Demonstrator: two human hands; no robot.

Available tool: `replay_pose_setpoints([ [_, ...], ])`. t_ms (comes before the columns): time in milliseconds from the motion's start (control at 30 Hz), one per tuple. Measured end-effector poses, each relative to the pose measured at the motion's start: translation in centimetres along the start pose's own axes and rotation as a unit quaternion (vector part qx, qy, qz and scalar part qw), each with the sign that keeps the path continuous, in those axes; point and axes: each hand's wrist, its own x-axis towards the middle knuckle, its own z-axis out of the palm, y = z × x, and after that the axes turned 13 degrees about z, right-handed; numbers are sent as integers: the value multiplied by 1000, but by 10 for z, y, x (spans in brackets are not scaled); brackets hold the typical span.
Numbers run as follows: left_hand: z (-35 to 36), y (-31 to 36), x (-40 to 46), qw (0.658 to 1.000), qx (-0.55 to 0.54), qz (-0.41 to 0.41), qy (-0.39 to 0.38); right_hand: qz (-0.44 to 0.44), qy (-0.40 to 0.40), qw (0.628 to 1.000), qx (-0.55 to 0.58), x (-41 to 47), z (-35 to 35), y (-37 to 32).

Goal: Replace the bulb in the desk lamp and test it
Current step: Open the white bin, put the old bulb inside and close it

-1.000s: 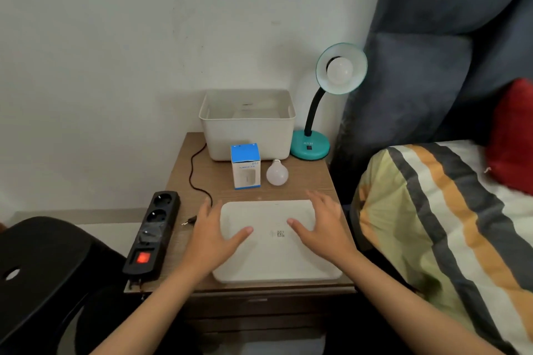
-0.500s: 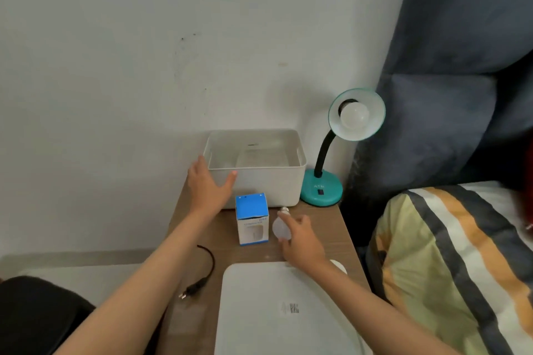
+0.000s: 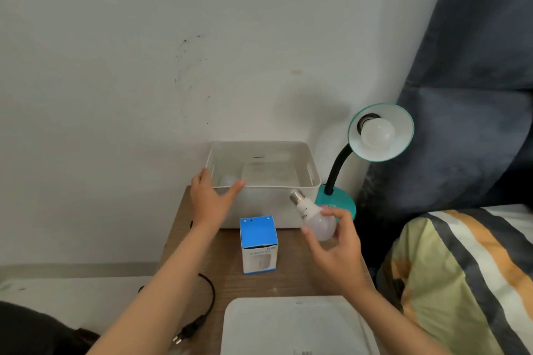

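Right hand (image 3: 334, 242) holds loose bulb (image 3: 317, 220); blue box's (image 3: 259, 243) print is unreadable.

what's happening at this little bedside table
A person is partway through changing a lamp bulb. The right hand holds a loose white bulb off the wooden table, screw base pointing up. The left hand rests on the front rim of the white plastic bin. The teal gooseneck desk lamp has a bulb fitted, unlit, and its plug lies loose.
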Motion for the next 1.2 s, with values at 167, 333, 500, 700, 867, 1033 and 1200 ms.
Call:
replay_pose_setpoints([
  [167,0,-3,6,1000,1,0,10,-68,-12,996,-57,72,25,-43],
  [333,1,-3,8,1000,16,0,9,27,-99,976,-189,153,70,-51],
  [500,3,-7,11,1000,27,-1,2,80,-103,960,-247,184,93,-35],
  [700,3,-9,12,999,38,0,0,101,-143,949,-261,190,103,-30],
  [867,1,-6,12,999,41,-3,-5,100,-137,946,-276,185,95,-38],
  [1033,-9,-1,16,995,79,-22,-48,30,-114,962,-244,143,58,-68],
  [1200,-19,19,-17,989,147,16,-24,-6,-105,975,-194,54,0,-79],
])
